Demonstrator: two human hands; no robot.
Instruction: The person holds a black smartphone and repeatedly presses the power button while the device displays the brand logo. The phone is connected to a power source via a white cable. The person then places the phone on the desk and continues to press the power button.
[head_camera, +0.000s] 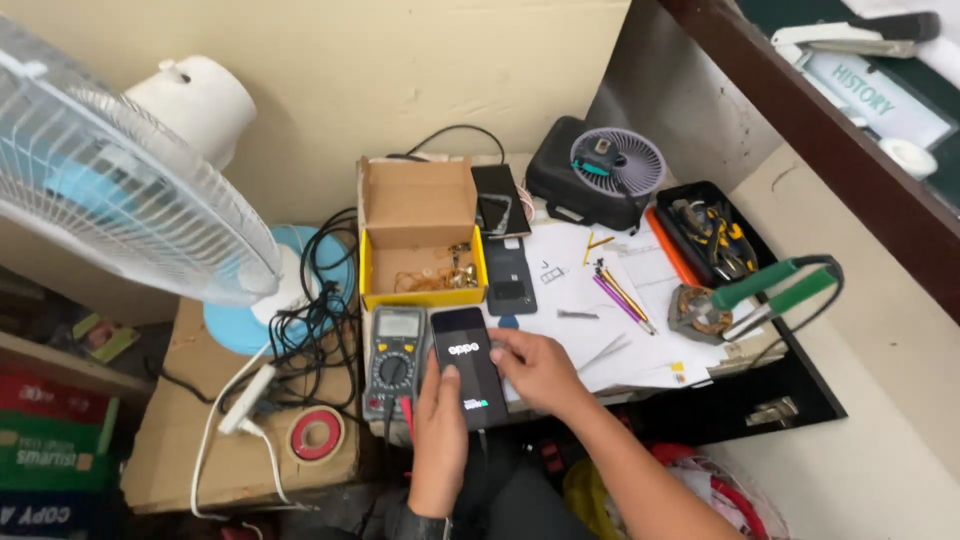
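A black smartphone (466, 362) with a lit screen lies between my two hands at the near edge of the work surface. My left hand (438, 420) grips its lower left side, thumb on the screen. My right hand (538, 368) holds its right edge, fingers curled against it. A cable runs down from the phone's bottom end. A grey multimeter (394, 358) with red and black leads lies just left of the phone.
An open yellow-edged cardboard box (420, 245) holds small parts. Other phones (508, 275), pens (620, 290), white paper, a small black fan (615, 165), a tool tray (712, 235) and green-handled soldering irons (775, 290) lie to the right. A white standing fan (120, 180), tangled cables and a red tape roll (317, 436) sit at left.
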